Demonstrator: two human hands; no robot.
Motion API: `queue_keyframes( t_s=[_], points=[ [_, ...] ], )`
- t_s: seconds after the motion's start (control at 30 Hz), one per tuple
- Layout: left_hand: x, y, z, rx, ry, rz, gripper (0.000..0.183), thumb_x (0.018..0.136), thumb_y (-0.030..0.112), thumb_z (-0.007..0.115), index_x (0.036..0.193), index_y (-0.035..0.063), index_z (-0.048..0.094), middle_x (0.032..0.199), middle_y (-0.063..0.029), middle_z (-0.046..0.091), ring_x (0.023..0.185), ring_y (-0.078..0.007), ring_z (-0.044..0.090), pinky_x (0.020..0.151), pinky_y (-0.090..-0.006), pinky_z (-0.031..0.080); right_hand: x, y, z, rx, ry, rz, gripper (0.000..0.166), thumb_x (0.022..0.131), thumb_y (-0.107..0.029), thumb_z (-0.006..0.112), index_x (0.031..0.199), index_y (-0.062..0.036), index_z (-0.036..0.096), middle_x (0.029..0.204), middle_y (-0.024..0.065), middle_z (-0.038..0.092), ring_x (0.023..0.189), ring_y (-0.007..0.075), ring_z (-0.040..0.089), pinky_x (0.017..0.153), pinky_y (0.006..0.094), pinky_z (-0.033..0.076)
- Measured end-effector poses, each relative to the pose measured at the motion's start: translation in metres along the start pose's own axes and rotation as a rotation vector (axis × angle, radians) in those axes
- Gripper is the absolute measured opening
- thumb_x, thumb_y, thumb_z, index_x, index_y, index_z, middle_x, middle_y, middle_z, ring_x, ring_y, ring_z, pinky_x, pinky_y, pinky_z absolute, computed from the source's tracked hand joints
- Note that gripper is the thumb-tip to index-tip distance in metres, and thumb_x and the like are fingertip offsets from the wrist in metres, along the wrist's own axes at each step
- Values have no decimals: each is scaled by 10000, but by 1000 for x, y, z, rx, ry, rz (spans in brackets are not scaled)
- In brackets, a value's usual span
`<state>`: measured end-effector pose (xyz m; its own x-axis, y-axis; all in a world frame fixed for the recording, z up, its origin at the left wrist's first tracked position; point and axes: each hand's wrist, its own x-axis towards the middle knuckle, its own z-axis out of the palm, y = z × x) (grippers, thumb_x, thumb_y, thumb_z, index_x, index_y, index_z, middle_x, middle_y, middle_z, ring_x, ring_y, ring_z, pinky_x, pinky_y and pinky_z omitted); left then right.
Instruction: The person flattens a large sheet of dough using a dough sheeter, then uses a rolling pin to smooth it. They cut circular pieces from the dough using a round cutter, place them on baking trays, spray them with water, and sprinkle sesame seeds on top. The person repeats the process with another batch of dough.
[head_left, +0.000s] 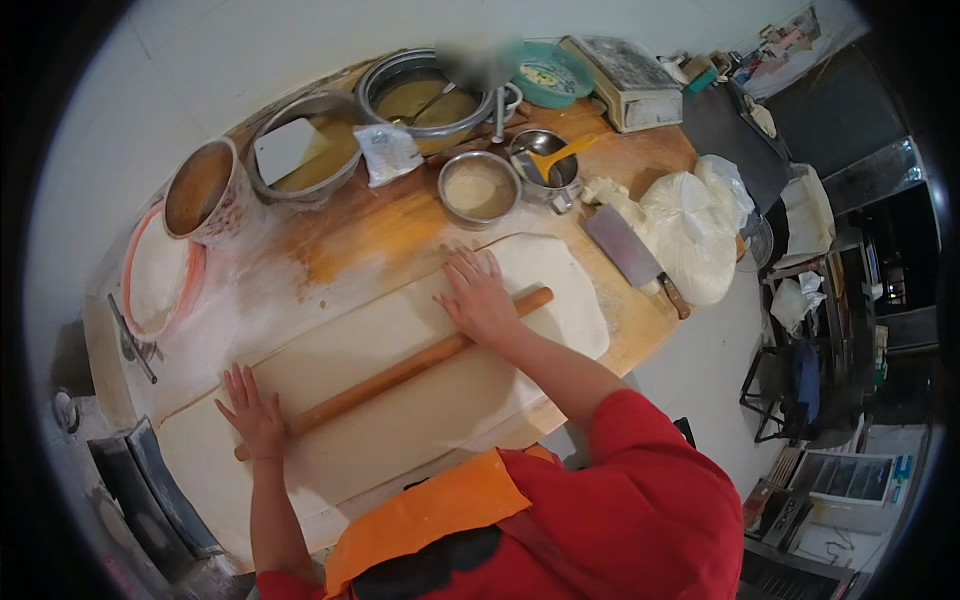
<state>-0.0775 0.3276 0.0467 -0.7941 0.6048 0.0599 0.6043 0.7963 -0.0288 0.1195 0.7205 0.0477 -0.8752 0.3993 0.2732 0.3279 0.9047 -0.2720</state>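
Note:
A long wooden rolling pin (382, 384) lies slantwise across a wide, flat sheet of pale dough (427, 420) on the floured table. My left hand (256, 416) rests over the pin near its lower left end, its fingers spread beyond it. Towards the other end, my right hand (480, 296) lies palm down across the pin, fingers extended over the dough. Neither hand curls around the wood. Under both palms the pin is partly hidden. One end of the dough sheet reaches past the pin at the upper right.
A cleaver (630, 251) lies at the table's right, beside bagged dough (690, 225). Behind the sheet stand a steel bowl of flour (478, 189), a steel cup holding a yellow-handled brush (559, 159), and pots of yellowish liquid (427, 97). A patterned bucket (206, 195) and red-rimmed basin (157, 270) are left.

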Motion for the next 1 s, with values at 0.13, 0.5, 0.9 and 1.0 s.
queue_keyframes(
  t_s=[0.13, 0.5, 0.9, 1.0],
  points=[
    [-11, 1, 12, -22, 21, -17, 641, 880, 348, 484, 1445, 113, 292, 1528, -84, 229, 1423, -293, 155, 1108, -581, 11, 24, 80, 11, -188, 49, 115, 480, 727, -265, 668, 1114, 5, 581, 1149, 190, 586, 1119, 348, 515, 994, 499, 356],
    [-31, 13, -2, -166, -85, -39, 604, 865, 255, 520, 1414, 78, 342, 1496, -107, 295, 1404, -305, 208, 1120, -557, 38, 70, 149, -84, -258, -855, 128, 313, 667, -245, 723, 922, -65, 702, 845, 164, 676, 849, 328, 647, 762, 414, 507],
    [-88, 10, -8, -371, -155, 103, 531, 743, 106, 645, 1246, 36, 490, 1187, -158, 510, 1132, -374, 451, 1050, -545, 266, -58, 8, -42, 334, -559, -251, 398, 677, -199, 729, 1027, -86, 577, 1003, 117, 586, 1009, 293, 533, 895, 380, 426],
    [-62, 8, -23, -474, -254, 225, 529, 727, 91, 658, 1227, 29, 498, 1154, -159, 511, 1092, -371, 460, 1038, -529, 293, -50, 29, -65, 364, -577, -182, 367, 683, -179, 722, 1009, -66, 596, 961, 88, 601, 948, 293, 554, 838, 383, 439]
  ],
)
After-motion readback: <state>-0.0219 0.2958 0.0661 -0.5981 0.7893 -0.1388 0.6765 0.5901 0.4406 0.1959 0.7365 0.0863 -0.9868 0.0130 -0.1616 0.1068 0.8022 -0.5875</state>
